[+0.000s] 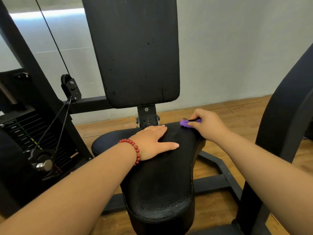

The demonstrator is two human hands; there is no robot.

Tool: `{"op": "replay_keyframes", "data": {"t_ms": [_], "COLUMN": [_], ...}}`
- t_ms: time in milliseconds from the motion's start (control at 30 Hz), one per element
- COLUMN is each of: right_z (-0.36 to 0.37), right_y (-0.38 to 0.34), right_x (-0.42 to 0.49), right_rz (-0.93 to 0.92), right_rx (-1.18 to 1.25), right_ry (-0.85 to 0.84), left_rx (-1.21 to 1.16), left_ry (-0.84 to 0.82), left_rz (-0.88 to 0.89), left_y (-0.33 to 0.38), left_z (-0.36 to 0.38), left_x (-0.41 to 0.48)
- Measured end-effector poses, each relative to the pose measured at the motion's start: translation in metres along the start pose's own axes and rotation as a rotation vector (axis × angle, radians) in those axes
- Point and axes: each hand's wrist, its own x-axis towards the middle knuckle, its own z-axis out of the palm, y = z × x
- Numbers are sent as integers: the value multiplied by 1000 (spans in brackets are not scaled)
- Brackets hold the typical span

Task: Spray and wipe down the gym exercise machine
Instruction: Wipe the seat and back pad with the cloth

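here, the purple cloth point(185, 123) is bunched small at the far right edge of the seat point(160, 184), touching the black padding near its back corner. only a tuft of it shows, poking out to the left of the right hand point(208, 126). that hand's fingers point(197, 114) are curled down over the cloth and clench it, with a fingertip pressed against the tuft. a thin dark piece lies in the same grasp just above the cloth; what it is cannot be told.

the seat is black and pebbled, wide at the back and narrowing toward the camera, with a light seam along its right side. the left hand point(152, 143) lies flat on the back half of it, palm down, fingers straight and together pointing right, thumb spread toward the camera, holding nothing. it is near the cloth but apart from it. a red bracelet point(135, 148) circles that wrist.

behind the seat a short post point(147, 116) carries the upright black backrest point(137, 53), whose surface shows small specks. to the left stand a pulley point(70, 86), a slanting cable point(50, 31) and a weight stack point(22, 133). black frame point(216, 182) bars run under and to the right of the seat. the floor point(237, 112) is wood, the wall point(237, 48) pale.
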Motion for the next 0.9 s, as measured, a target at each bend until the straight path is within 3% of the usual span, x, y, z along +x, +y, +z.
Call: {"op": "replay_keyframes", "data": {"t_ms": [167, 467, 600, 800, 900], "right_z": [-5, -12, -5, -5, 1], "right_y": [4, 9, 0, 0, -3], "right_x": [-19, -1, 7, 33, 32], "right_rz": [-107, -41, -17, 140, 124], "right_rx": [27, 61, -52, 42, 45], "right_ry": [-69, -110, -141, -111, -91], "left_rx": [11, 5, 5, 1, -4], "left_ry": [-7, -6, -7, -5, 1], "left_rz": [5, 4, 1, 5, 4], "left_y": [-2, -1, -1, -1, -2], "left_z": [1, 0, 0, 0, 0], "left_x": [2, 3, 2, 3, 4]}}
